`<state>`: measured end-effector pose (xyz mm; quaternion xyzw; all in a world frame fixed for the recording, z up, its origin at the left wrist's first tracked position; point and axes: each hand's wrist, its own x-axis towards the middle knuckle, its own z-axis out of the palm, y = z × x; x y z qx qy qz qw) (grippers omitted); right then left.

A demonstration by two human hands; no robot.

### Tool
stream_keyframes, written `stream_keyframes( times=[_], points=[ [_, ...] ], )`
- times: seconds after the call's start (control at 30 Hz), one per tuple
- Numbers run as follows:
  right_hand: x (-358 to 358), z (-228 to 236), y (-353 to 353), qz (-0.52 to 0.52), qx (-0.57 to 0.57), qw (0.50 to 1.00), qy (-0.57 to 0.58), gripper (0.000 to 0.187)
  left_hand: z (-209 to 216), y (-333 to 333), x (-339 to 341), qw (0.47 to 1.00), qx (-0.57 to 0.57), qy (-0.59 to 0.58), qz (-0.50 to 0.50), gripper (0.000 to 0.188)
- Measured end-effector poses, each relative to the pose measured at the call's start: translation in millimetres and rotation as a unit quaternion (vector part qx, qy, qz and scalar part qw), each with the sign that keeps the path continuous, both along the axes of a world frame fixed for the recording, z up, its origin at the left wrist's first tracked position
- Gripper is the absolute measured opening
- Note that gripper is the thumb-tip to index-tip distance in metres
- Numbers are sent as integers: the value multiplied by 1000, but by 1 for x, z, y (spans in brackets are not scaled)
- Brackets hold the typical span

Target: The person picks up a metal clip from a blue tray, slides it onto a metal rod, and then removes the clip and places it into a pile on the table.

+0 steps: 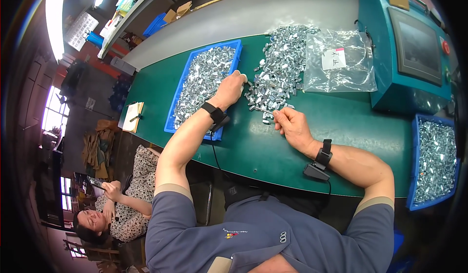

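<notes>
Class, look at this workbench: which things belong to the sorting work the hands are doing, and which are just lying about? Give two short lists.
In the work:
left hand at the edge of the loose pile of small metal parts
right hand pinching near the pile's lower edge
blue tray of parts beside the left hand

Lying about:
clear plastic bag
second blue tray
teal machine
notepad

Green workbench (pixel 273 146), bright windows (pixel 51 112), ceiling striplights (pixel 55 14).

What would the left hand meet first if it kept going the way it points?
Probably the pile of small metal parts on the green table: the left hand points up-right toward it, beside the blue tray.
</notes>
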<state>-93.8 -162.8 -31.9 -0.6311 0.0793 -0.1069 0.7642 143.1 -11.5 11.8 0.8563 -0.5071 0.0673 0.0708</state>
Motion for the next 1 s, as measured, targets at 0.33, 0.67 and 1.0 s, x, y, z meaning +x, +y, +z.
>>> stream_keyframes(
  times=[0.33, 0.67, 1.0],
  points=[
    [0, 1, -2, -2, -17, 1000, 0, 30, 22, 19, -86, 756, -276, 582, 115, 25],
    [0, -3, -1, 11, -36, 999, 9, 25, 4, 25, -101, 710, -301, 623, 129, 22],
    [0, -3, -2, 4, -30, 1000, 5, 31, 14, 18, -119, 766, -242, 589, 93, 21]
  ],
)
